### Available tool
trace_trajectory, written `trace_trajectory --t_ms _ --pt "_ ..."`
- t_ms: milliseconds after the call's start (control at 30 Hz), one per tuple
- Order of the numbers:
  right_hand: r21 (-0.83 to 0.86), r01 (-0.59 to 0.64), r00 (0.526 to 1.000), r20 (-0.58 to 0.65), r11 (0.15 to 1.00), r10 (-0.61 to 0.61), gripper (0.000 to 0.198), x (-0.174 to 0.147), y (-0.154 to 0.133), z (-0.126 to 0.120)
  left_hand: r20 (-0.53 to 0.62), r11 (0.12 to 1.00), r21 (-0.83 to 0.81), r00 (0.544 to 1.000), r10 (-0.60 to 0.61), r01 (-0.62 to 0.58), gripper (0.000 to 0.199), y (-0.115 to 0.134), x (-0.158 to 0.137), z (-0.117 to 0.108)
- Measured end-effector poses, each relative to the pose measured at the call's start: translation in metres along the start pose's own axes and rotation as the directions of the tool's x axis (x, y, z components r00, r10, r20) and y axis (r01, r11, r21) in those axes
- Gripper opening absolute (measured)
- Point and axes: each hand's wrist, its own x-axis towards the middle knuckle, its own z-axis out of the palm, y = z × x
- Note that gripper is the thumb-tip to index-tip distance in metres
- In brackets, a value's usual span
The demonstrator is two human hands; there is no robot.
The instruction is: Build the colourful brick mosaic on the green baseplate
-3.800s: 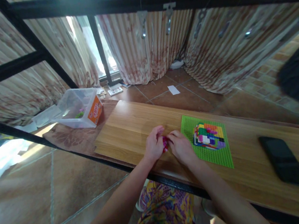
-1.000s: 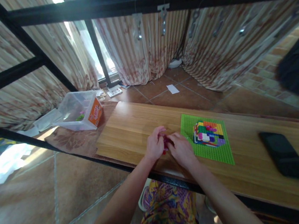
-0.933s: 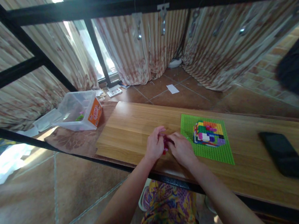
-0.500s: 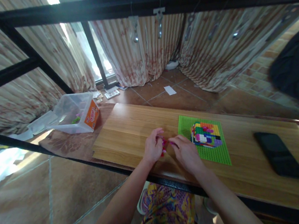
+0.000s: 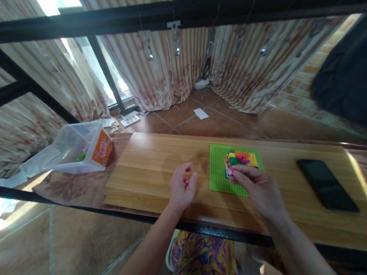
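Observation:
A green baseplate (image 5: 218, 173) lies on the wooden board, bearing a low build of multicoloured toy bricks (image 5: 250, 156) in orange, yellow, green and pink. My right hand (image 5: 264, 188) is over the build's near side, pinching a small pink brick (image 5: 230, 173) between thumb and fingertips; it hides much of the build. Whether that brick touches the build I cannot tell. To the left of the plate, my left hand (image 5: 181, 190) is cupped with its side near the board. Small red bricks (image 5: 186, 182) show inside its curled fingers, most of them hidden.
A black phone (image 5: 328, 185) lies right of the baseplate on the wooden board (image 5: 150, 167). At the far left stands a clear plastic box (image 5: 71, 162) with an orange label and a few green and pink pieces inside. A black metal bar (image 5: 157, 15) crosses above.
My right hand has moved right, away from my left hand, carrying the pink brick to the build. My left hand stays cupped around the red bricks. The camera view has shifted slightly.

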Motion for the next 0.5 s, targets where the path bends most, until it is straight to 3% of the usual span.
trace_trajectory --t_ms 67,133,300,500 --pt "0.059 -0.007 1.0 0.002 0.998 0.007 0.024 -0.007 0.0 0.006 0.055 0.99 0.054 0.991 0.124 -0.127 0.027 0.016 -0.005 0.002" --pt "0.082 0.009 1.0 0.012 0.997 -0.01 0.024 -0.013 -0.002 0.01 0.142 0.983 0.024 0.974 0.175 -0.18 0.024 0.033 -0.007 0.006" --pt "0.021 0.064 0.997 0.03 0.998 -0.064 0.017 -0.019 -0.01 0.011 0.237 0.988 -0.113 0.963 0.131 -0.106 0.017 0.059 -0.007 0.019" --pt "-0.009 0.025 0.999 0.027 1.0 -0.025 0.017 -0.029 -0.008 0.006 0.236 0.985 -0.116 0.96 0.15 -0.125 0.018 0.058 -0.018 0.031"
